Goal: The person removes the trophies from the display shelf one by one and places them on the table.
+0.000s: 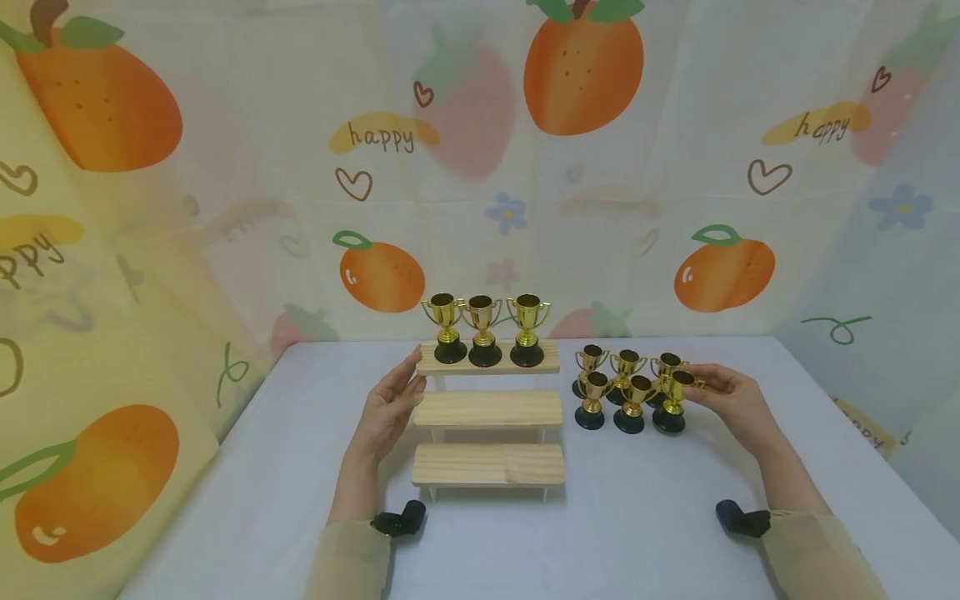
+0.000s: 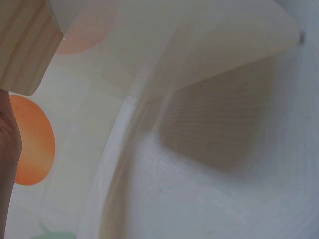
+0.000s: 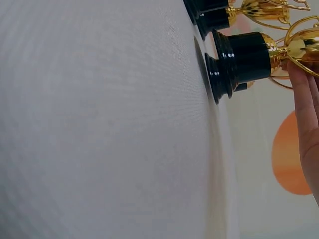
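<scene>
A wooden stand has three steps, with three gold trophies [image 1: 484, 329] upright on its top step [image 1: 487, 369]. At that step's left end, my left hand [image 1: 386, 412] grips the edge, fingers above and thumb lower; the left wrist view shows the wood [image 2: 30, 45] beside part of the hand [image 2: 7, 144]. Right of the stand, several more trophies stand in two rows. My right hand [image 1: 731, 404] pinches the front-row right trophy [image 1: 670, 404] by its cup. In the right wrist view, fingers [image 3: 301, 94] touch that trophy's gold part above its black base [image 3: 244, 57].
The middle step [image 1: 487, 410] and the bottom step [image 1: 487, 465] hold nothing. Another trophy [image 1: 633, 404] stands close to the left of the pinched one, with the back row [image 1: 626, 367] behind. A white cloth [image 1: 645, 517] covers the table; a printed curtain [image 1: 465, 225] hangs behind.
</scene>
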`<state>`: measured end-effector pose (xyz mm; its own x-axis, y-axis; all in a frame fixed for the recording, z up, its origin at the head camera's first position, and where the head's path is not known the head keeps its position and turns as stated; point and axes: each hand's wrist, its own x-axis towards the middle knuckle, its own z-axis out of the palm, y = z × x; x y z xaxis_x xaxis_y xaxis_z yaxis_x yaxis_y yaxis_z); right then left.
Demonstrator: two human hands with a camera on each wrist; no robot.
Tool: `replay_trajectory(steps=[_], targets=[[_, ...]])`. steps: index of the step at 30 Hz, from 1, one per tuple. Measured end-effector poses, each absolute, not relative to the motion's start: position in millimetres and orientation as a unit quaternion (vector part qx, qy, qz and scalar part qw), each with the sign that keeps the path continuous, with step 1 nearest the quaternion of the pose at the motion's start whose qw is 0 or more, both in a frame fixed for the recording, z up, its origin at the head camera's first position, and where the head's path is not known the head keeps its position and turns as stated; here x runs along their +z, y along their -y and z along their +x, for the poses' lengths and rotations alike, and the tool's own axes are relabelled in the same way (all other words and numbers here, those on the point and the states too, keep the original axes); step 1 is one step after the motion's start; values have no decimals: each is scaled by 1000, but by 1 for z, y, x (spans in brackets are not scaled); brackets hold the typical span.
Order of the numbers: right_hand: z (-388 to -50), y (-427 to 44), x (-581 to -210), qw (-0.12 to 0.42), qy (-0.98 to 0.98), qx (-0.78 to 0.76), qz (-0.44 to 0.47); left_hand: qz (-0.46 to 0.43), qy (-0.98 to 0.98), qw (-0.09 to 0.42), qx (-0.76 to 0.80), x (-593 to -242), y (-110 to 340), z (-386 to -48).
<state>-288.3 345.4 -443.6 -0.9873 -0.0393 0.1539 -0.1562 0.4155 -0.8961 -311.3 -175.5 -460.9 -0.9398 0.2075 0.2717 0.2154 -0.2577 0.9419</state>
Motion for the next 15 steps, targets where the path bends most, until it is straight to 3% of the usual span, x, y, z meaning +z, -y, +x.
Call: replay_trajectory(steps=[15], targets=[[-289, -350, -447, 29, 844, 532, 61, -178, 610, 1, -772, -459, 175, -310]])
